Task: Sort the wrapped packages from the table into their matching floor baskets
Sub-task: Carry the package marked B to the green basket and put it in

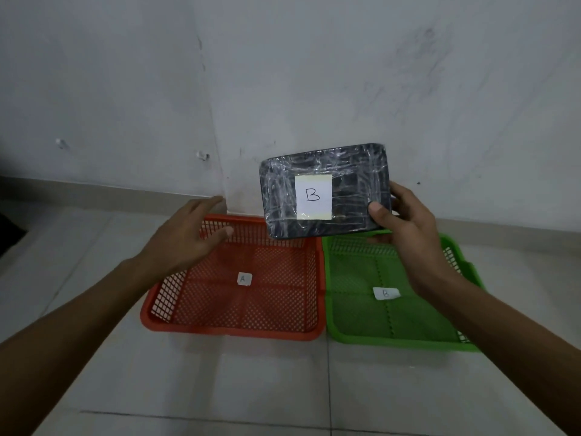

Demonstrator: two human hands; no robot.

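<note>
A black package (345,174) wrapped in clear film carries a white label marked B. My right hand (405,228) grips its right edge and holds it in the air, above the far rims of both baskets. My left hand (191,234) hovers open and empty over the far left corner of the orange basket (232,328), which has a small tag marked A on its floor. To its right, touching it, sits the green basket (393,339) with a tag marked B. Neither basket holds a package.
Both baskets rest on a pale tiled floor (251,388) close to a scuffed white wall (283,73) with a low skirting strip. A dark shape shows at the far left edge.
</note>
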